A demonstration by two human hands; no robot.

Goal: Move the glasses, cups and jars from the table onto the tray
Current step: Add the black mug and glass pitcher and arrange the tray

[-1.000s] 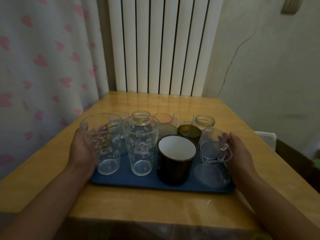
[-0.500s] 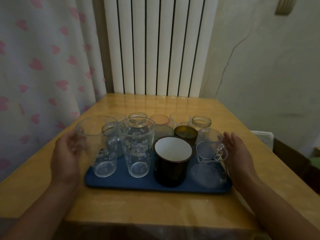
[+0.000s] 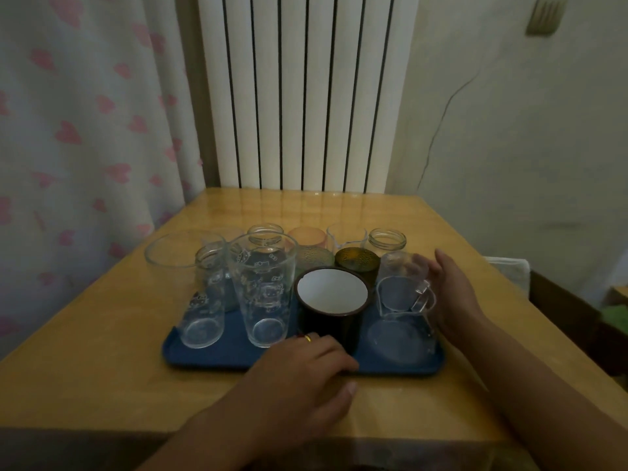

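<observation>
Tray, blue, sits near the front edge of the tabletop, packed. Front row from the left corner: two printed glasses, dark mug with white inside, clear pitcher at the right front corner. Behind them: green and amber tumblers, an orange cup, jars along the back edge.

Step in hand, as I read it: the loading looks finished or nearly so, and the hands seem to be tidying or steadying the load.

Left hand lies over the tray's front edge before the mug, fingers loosely curled, holding nothing I can see (gold ring shows). Right hand is open, fingers straight, flat beside the pitcher's handle, touching or very near; cannot tell which.

Next move probably calls for a check that nothing remains off the tray.

Hard to make out: back-row bases, hidden behind the front row, so whether the far jars stand on the tray or just behind it is unclear. Clear glass overlaps confusingly in dim light.
</observation>
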